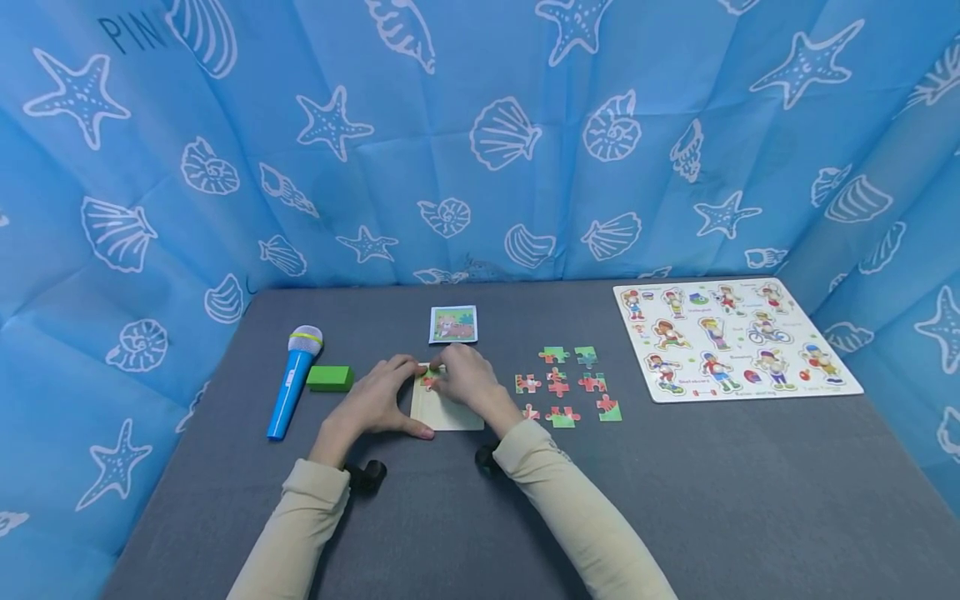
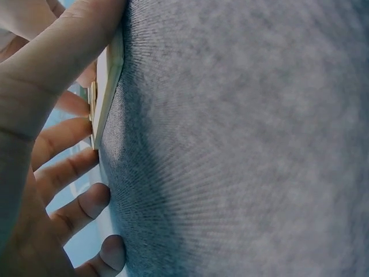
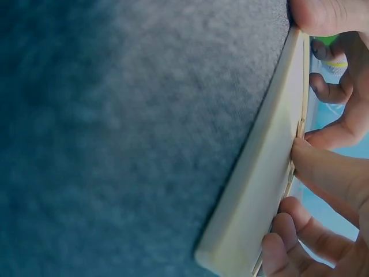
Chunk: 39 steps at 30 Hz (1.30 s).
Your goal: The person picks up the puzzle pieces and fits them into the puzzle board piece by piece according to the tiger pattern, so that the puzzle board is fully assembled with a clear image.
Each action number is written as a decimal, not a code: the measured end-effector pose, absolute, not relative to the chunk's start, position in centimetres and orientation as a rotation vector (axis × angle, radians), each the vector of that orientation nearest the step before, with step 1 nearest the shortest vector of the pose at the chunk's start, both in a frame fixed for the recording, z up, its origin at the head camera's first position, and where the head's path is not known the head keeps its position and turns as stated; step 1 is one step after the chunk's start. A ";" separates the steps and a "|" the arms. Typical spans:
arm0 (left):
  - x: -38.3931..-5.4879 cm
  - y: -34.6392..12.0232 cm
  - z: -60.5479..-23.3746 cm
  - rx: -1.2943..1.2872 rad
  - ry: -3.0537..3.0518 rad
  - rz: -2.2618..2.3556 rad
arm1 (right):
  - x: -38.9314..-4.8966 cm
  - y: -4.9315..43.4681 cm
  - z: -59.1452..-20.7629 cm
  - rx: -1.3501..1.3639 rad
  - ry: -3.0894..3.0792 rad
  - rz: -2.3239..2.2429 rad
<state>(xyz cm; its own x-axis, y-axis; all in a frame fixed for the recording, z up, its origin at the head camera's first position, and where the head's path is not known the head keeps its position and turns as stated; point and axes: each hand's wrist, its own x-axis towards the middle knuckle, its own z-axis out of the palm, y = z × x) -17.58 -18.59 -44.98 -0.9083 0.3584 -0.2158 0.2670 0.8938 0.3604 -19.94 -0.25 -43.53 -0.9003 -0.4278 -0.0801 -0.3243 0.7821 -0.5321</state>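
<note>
A pale wooden puzzle tray [image 1: 448,417] lies on the table in front of me. My left hand [image 1: 378,398] holds its left side, thumb along the near edge and fingertips by the far left corner. In the left wrist view the other fingers [image 2: 81,210] are spread beside the tray. My right hand [image 1: 468,379] reaches over the tray, thumb and fingers at a red and green jigsaw piece [image 1: 429,380] in its far left part. In the right wrist view the right thumb [image 3: 323,167] meets the thin piece edge; the hand partly hides the piece.
Several loose jigsaw pieces [image 1: 557,382] lie right of the tray. Behind it is a small picture card [image 1: 453,324]. A green block [image 1: 330,378] and a blue toy microphone [image 1: 294,383] lie left. A white sports puzzle board [image 1: 735,340] lies far right, before a blue curtain [image 1: 480,192].
</note>
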 end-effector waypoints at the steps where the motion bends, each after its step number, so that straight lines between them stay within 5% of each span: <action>1: -17.6 -18.6 -45.0 0.469 2.782 0.471 | -20.0 -0.1 -43.5 -0.612 2.761 -0.768; 14: -17.8 -18.7 -44.9 0.447 2.766 0.483 | -21.6 4.0 -42.0 -0.686 2.653 -0.804; 39: -17.8 -18.6 -45.3 0.437 2.772 0.475 | -22.7 15.3 -41.5 -0.411 2.769 -0.540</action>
<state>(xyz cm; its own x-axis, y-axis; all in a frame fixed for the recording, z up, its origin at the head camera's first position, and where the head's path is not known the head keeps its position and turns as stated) -17.75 -18.60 -45.28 -0.9107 0.3410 -0.2333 0.2438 0.8994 0.3629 -22.69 15.33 -41.46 -0.9173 -0.3285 -0.2249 -0.2200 0.8891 -0.4014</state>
